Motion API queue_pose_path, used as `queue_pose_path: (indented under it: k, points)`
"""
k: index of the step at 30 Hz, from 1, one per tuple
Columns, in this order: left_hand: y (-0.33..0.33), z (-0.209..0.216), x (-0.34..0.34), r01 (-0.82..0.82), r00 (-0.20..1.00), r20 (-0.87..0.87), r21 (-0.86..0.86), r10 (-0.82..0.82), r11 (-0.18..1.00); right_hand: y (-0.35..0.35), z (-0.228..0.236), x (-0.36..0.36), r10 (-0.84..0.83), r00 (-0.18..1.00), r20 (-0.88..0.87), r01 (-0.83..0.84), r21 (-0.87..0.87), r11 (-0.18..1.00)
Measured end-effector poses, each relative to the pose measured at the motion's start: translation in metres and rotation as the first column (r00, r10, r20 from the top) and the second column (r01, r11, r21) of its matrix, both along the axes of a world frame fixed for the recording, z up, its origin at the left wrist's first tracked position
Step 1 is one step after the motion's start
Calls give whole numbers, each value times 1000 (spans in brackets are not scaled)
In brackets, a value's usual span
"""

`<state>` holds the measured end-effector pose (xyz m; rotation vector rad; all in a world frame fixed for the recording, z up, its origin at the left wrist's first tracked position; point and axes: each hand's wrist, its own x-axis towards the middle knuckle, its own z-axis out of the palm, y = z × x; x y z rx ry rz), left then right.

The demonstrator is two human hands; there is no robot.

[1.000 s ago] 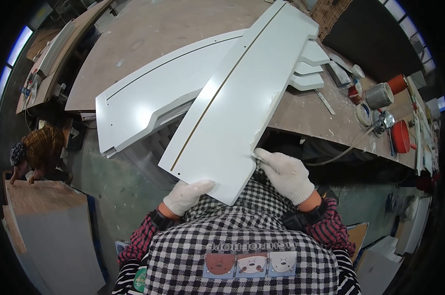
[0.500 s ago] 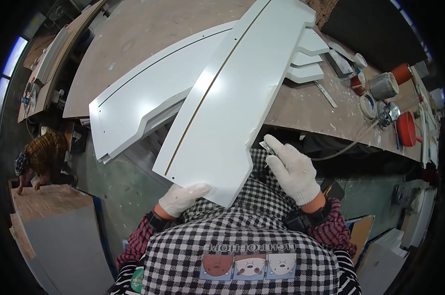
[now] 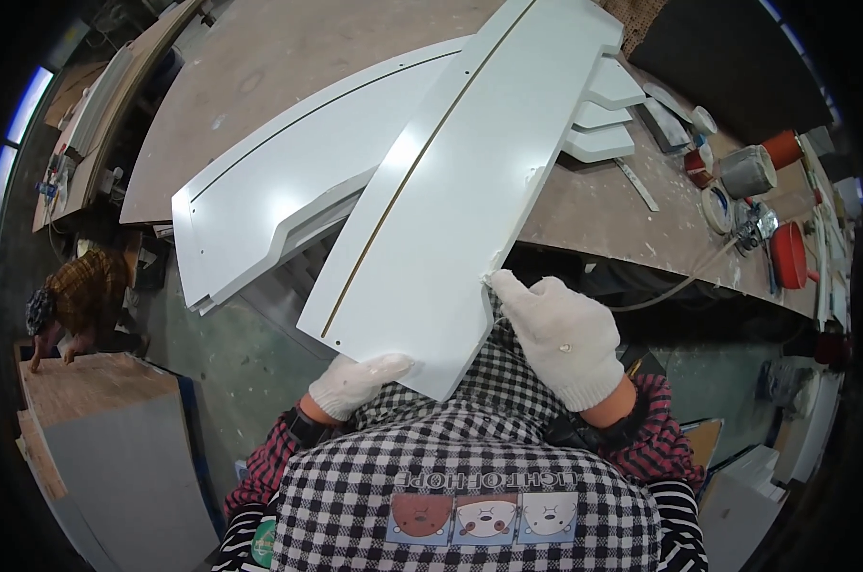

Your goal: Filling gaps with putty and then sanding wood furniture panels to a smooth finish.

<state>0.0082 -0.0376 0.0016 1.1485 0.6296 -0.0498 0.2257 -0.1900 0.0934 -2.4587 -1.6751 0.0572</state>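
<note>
A long white panel [image 3: 422, 229] with a dark groove along its left side and a notched right edge slants toward me. My left hand [image 3: 355, 385], in a white knit glove, grips its near end, thumb on top and fingers hidden underneath. My right hand [image 3: 570, 336], gloved too, is closed with its index finger against the panel's right edge at the notch. Whatever sits in those fingers is hidden. White filler-like smears [image 3: 496, 259] show along that edge. Beneath lies a similar white panel [image 3: 288, 162], stacked on others to the left.
The panels rest on a brown worktable [image 3: 260, 57]. At right stand a grey can [image 3: 746, 170], a red bowl [image 3: 789, 253], tape rolls [image 3: 714, 205] and a hose [image 3: 679, 286]. A co-worker [image 3: 83, 296] bends over a board stack [image 3: 117, 439] at far left.
My right hand has moved left and turned over, its index finger now touching the panel's notched edge. The small metal piece between its fingers is now hidden. My left hand keeps its grip.
</note>
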Motion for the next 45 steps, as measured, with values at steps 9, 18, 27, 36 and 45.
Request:
queue_pose_path:
  k: [9,18,27,36,45]
  points:
    - [-3,1,0,-72,997,-6,-39,72,997,-1,8,-1,69,997,-28,-71,-80,994]
    - [-4,-4,-2,-82,989,113,-149,100,985,8,13,21,-60,994,-92,70,112,991]
    - [-3,-6,-4,-87,994,62,-118,95,989,13,22,3,-31,996,-81,8,-277,961]
    - [-1,4,-1,-78,997,-15,-101,77,992,2,14,4,18,992,-126,-38,-158,987]
    - [-4,-2,-2,-103,982,142,-171,128,980,1,-16,11,-15,989,-145,42,185,982]
